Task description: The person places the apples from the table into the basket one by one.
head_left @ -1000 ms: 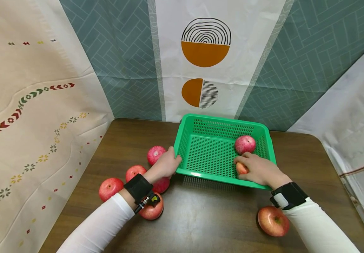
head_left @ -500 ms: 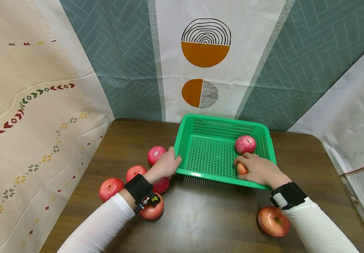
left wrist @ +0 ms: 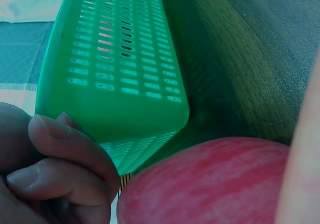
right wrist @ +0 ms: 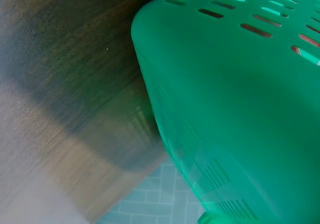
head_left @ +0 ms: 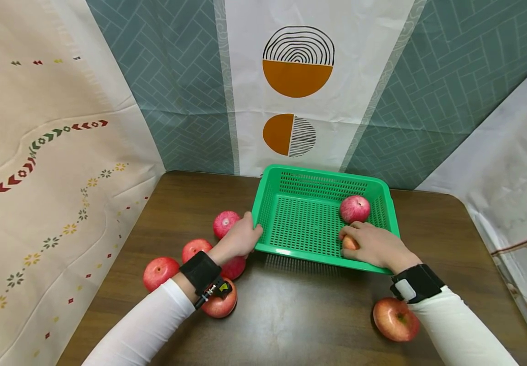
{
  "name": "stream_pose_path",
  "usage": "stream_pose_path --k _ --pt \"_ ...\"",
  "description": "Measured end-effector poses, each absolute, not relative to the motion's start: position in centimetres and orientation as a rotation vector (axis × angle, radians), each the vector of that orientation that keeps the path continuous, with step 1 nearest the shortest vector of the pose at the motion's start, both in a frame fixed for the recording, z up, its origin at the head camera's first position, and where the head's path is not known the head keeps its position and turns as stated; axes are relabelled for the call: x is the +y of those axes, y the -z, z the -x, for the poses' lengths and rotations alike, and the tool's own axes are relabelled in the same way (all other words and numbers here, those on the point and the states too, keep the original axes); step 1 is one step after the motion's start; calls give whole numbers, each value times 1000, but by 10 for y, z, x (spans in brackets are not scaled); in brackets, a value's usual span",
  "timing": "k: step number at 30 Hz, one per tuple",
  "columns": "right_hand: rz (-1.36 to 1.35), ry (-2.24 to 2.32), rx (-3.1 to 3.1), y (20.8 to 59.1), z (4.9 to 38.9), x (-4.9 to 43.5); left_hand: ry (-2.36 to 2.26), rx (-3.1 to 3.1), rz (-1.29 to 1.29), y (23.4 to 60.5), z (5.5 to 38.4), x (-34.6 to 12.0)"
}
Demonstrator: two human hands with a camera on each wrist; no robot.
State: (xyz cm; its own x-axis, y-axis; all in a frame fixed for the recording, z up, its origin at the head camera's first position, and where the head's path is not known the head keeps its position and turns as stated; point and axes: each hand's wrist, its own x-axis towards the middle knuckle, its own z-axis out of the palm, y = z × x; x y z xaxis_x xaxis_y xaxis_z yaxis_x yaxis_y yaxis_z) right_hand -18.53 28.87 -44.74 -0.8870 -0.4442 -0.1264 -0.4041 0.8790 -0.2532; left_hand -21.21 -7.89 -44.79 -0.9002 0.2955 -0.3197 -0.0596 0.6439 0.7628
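Note:
A green plastic basket (head_left: 300, 223) with slotted walls rests at the back of the table. At its near left corner my left hand (head_left: 242, 236) pinches the rim; the left wrist view shows curled fingers (left wrist: 75, 184) against the basket's edge. My right hand (head_left: 375, 245) reaches over the near right rim and holds an apple (head_left: 350, 244) inside, mostly covered by the fingers. Behind it a pinkish-red apple (head_left: 354, 209) lies in the basket. In the right wrist view the basket wall (right wrist: 225, 93) fills much of the frame, and the hand is out of sight.
Several apples lie left of the basket, among them a pink one (head_left: 225, 223), a red one (head_left: 160, 273) and one under the left wrist (head_left: 221, 305). Another apple (head_left: 396, 320) sits by the right forearm. Patterned cloth (head_left: 190, 101) hangs behind the wooden table (head_left: 286, 315).
Both hands, the basket and the apples stay where they were. Only the flowered cloth at the left has shifted slightly to the right.

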Motion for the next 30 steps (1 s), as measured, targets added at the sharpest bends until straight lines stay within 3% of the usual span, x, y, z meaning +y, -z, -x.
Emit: stream_pose_path --k 17,26,30 --pt "654 332 2851 447 184 289 -1148 2448 -218 469 224 -83" --pt "762 616 3046 436 171 298 -1149 2462 -181 442 209 -77" --pt "621 697 3219 428 154 310 -1138 2469 -160 440 208 -75"
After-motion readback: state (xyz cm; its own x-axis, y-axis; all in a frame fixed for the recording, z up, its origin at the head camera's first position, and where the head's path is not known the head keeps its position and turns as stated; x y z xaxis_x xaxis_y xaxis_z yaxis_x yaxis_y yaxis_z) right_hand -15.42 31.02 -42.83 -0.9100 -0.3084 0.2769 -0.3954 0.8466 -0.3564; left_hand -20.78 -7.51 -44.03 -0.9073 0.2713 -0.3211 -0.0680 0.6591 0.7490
